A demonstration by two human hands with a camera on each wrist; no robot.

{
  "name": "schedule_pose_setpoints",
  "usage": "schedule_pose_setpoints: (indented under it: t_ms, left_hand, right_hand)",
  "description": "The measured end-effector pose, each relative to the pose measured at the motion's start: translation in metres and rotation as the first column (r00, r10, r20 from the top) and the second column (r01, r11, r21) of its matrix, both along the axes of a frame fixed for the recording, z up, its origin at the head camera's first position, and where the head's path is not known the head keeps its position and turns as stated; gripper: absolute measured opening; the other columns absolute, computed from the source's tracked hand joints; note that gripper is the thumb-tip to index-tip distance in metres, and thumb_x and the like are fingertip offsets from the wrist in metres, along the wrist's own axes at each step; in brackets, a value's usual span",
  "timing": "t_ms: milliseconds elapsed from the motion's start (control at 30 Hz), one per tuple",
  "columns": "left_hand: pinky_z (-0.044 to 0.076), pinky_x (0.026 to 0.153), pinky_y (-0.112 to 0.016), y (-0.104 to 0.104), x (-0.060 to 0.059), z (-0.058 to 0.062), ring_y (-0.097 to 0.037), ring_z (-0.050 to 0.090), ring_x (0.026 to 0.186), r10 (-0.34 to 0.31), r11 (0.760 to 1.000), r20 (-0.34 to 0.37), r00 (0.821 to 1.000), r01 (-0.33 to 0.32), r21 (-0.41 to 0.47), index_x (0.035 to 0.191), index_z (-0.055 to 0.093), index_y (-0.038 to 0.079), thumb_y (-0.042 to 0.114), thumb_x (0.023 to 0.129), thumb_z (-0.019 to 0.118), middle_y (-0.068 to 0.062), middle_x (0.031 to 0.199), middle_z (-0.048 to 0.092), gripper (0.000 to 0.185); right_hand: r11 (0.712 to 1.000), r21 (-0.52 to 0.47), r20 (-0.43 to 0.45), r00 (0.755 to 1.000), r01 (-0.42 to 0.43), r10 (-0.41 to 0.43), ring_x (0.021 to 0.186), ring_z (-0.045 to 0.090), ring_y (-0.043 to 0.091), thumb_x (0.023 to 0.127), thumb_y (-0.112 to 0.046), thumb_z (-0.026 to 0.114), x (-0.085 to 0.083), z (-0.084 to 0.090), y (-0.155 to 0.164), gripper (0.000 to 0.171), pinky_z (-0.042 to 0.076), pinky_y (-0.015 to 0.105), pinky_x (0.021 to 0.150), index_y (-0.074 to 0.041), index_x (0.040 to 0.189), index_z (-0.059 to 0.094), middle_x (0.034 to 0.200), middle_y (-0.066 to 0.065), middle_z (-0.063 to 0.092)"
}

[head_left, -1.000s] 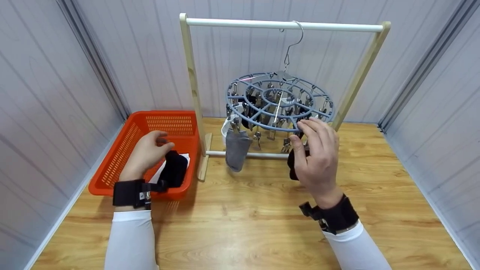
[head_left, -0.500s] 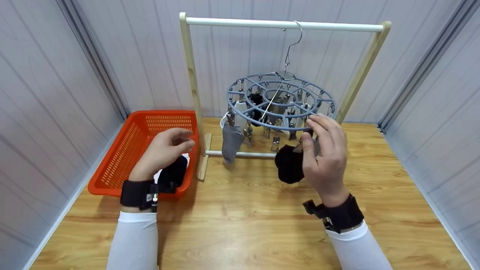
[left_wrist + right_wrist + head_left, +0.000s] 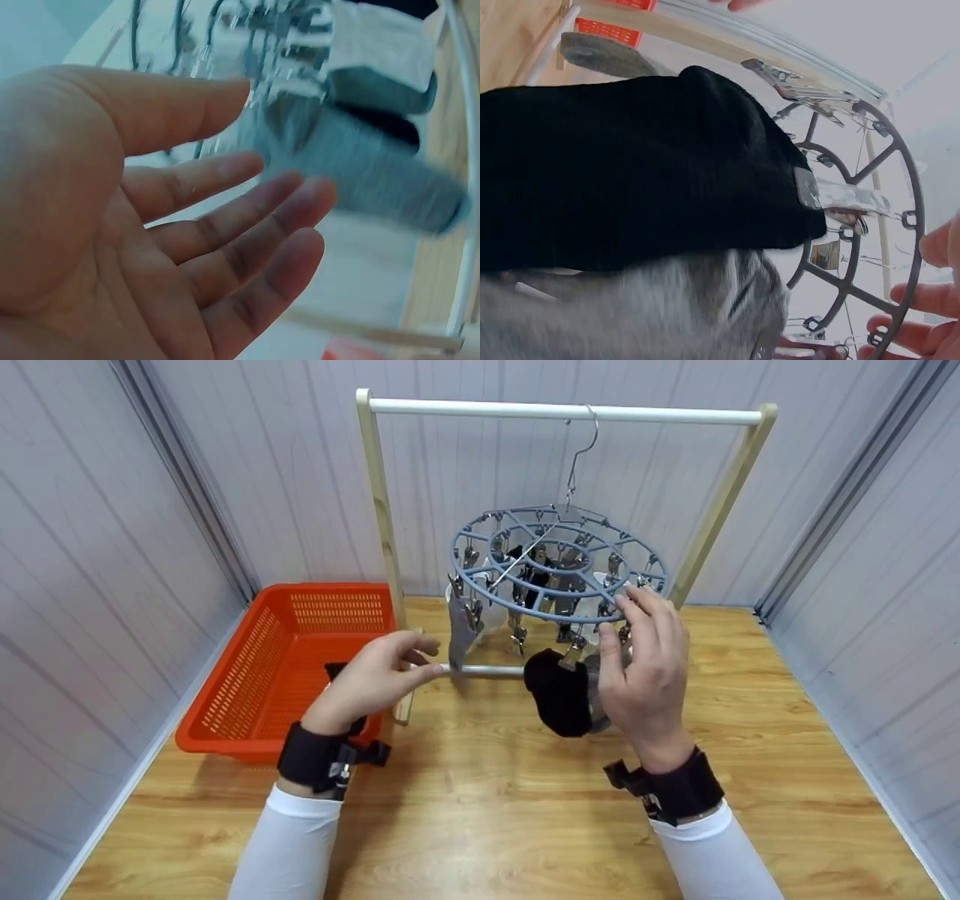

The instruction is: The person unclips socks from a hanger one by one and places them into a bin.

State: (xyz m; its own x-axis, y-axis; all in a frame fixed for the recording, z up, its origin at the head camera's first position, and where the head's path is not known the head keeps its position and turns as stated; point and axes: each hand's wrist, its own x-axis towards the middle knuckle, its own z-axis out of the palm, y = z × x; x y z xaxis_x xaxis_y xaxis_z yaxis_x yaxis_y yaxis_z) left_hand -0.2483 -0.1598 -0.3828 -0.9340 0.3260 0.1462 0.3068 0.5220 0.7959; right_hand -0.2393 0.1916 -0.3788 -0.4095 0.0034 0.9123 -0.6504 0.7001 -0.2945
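head: looking forward-down over both hands | left wrist: facing past its palm, close | right wrist: close under; all sharing clip hanger [image 3: 559,564]

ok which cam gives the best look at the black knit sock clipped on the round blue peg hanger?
The right wrist view: the black knit sock fills the frame, with the metal clip biting its edge. The head view shows it whole but small, hanging beside the right hand. In the blurred left wrist view it cannot be picked out with certainty.

Orange basket [image 3: 225,690] on wooden table [image 3: 525,810], left of rack.
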Motion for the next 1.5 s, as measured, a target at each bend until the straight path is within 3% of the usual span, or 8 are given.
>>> schedule_pose_setpoints:
  t_ms: [167, 333, 667, 900, 1033, 1133, 1333, 1500]
  left_hand:
    - [0.058, 0.107, -0.052, 0.023, 0.0, -0.004, -0.029, 0.07, 0.126, -0.07, 0.998, -0.019, 0.997, 0.07, 0.0, 0.146, 0.067, 0.005, 0.024, 0.105, 0.081, -0.012, 0.136, 0.072, 0.047]
    - [0.056, 0.109, -0.056, 0.039, -0.001, -0.015, -0.031, 0.069, 0.129, -0.093, 0.995, -0.036, 0.995, 0.094, 0.019, 0.153, 0.061, 0.004, 0.026, 0.104, 0.082, -0.013, 0.145, 0.069, 0.058]
    - [0.059, 0.105, -0.049, 0.064, -0.008, -0.039, -0.031, 0.07, 0.132, -0.146, 0.968, -0.028, 0.989, 0.149, 0.203, 0.158, 0.054, 0.005, 0.022, 0.101, 0.087, -0.014, 0.156, 0.061, 0.068]
    - [0.058, 0.106, -0.05, 0.079, -0.012, -0.052, -0.034, 0.068, 0.127, -0.124, 0.96, -0.05, 0.991, 0.132, 0.247, 0.16, 0.051, -0.001, 0.02, 0.095, 0.092, -0.017, 0.148, 0.066, 0.079]
    - [0.057, 0.106, -0.055, 0.087, -0.013, -0.057, -0.034, 0.07, 0.123, -0.087, 0.942, -0.055, 0.995, 0.1, 0.32, 0.157, 0.054, -0.002, 0.017, 0.093, 0.093, -0.017, 0.139, 0.072, 0.078]
    - [0.058, 0.106, -0.055, 0.091, -0.013, -0.058, -0.033, 0.072, 0.12, -0.069, 0.92, -0.017, 0.997, 0.07, 0.386, 0.155, 0.056, -0.002, 0.015, 0.091, 0.094, -0.017, 0.135, 0.074, 0.076]
    - [0.063, 0.096, -0.041, 0.095, -0.013, -0.059, -0.029, 0.076, 0.109, -0.084, 0.893, 0.038, 0.996, 0.058, 0.447, 0.153, 0.056, -0.002, 0.01, 0.089, 0.096, -0.016, 0.126, 0.078, 0.077]
    - [0.063, 0.093, -0.035, 0.095, -0.012, -0.06, -0.027, 0.076, 0.108, -0.089, 0.889, 0.043, 0.995, 0.06, 0.454, 0.152, 0.059, -0.002, 0.009, 0.088, 0.095, -0.015, 0.127, 0.077, 0.075]
  right_hand:
    - [1.0, 0.011, 0.001, 1.0, -0.014, 0.014, 0.143, 0.055, 0.044, 0.11, -0.015, 0.065, 0.001, -0.001, -0.004, 0.036, 0.034, 0.056, 0.127, 0.009, 0.135, 0.071, 0.145, 0.025, 0.067]
    - [0.999, 0.024, -0.001, 0.999, -0.037, 0.037, 0.143, 0.055, 0.046, 0.109, -0.017, 0.066, 0.002, -0.003, -0.009, 0.037, 0.033, 0.057, 0.128, 0.009, 0.135, 0.071, 0.142, 0.026, 0.068]
    - [0.997, 0.039, -0.014, 0.998, -0.061, 0.061, 0.143, 0.055, 0.046, 0.105, -0.01, 0.07, 0.007, -0.007, -0.016, 0.036, 0.033, 0.058, 0.127, 0.008, 0.136, 0.072, 0.14, 0.025, 0.069]
    - [0.996, 0.056, 0.006, 0.998, -0.07, 0.07, 0.143, 0.055, 0.045, 0.107, -0.014, 0.069, 0.01, -0.007, -0.018, 0.038, 0.032, 0.057, 0.128, 0.007, 0.139, 0.071, 0.141, 0.024, 0.068]
    - [0.995, 0.061, 0.007, 0.997, -0.076, 0.076, 0.142, 0.056, 0.046, 0.108, -0.014, 0.069, 0.011, -0.005, -0.018, 0.038, 0.033, 0.055, 0.128, 0.007, 0.139, 0.071, 0.142, 0.024, 0.068]
    - [0.995, 0.059, 0.003, 0.997, -0.083, 0.083, 0.142, 0.056, 0.044, 0.107, -0.014, 0.069, 0.011, -0.005, -0.018, 0.038, 0.034, 0.055, 0.128, 0.007, 0.139, 0.071, 0.142, 0.024, 0.068]
    - [0.994, 0.056, -0.002, 0.996, -0.093, 0.093, 0.142, 0.056, 0.044, 0.108, -0.011, 0.068, 0.011, -0.005, -0.018, 0.036, 0.033, 0.055, 0.128, 0.007, 0.138, 0.072, 0.142, 0.024, 0.068]
    - [0.993, 0.057, -0.002, 0.995, -0.099, 0.099, 0.142, 0.056, 0.045, 0.107, -0.008, 0.068, 0.012, -0.006, -0.018, 0.036, 0.033, 0.055, 0.129, 0.006, 0.139, 0.072, 0.142, 0.023, 0.068]
